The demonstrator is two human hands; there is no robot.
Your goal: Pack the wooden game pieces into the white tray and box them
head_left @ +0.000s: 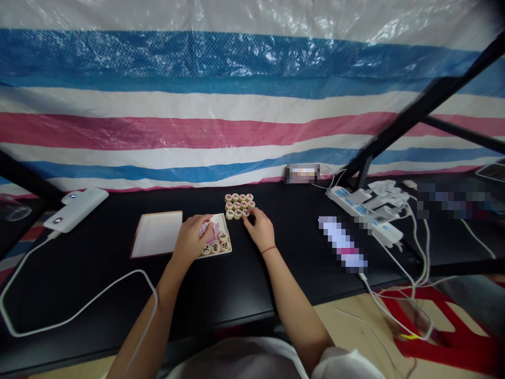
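Note:
A small white open box [230, 243] holds several round Chinese chess pieces [215, 247] and a crumpled pink-and-white plastic bag [210, 232]. My left hand [193, 237] lies over the box's left side, thumb and forefinger apart; its other fingers are partly hidden. To the right of the box, more round pieces [237, 206] with red and black characters are set in close rows on the black table. My right hand [260, 229] has its fingertips closed on a chess piece [245, 212] at the right end of the nearest row.
The box lid [157, 234] lies inside-up left of the box. A white power bank [77, 209] with a long cable stands further left. On the right are a phone [342, 243], a power strip [365, 216] with chargers, and a small device [302, 173] by the striped sheet.

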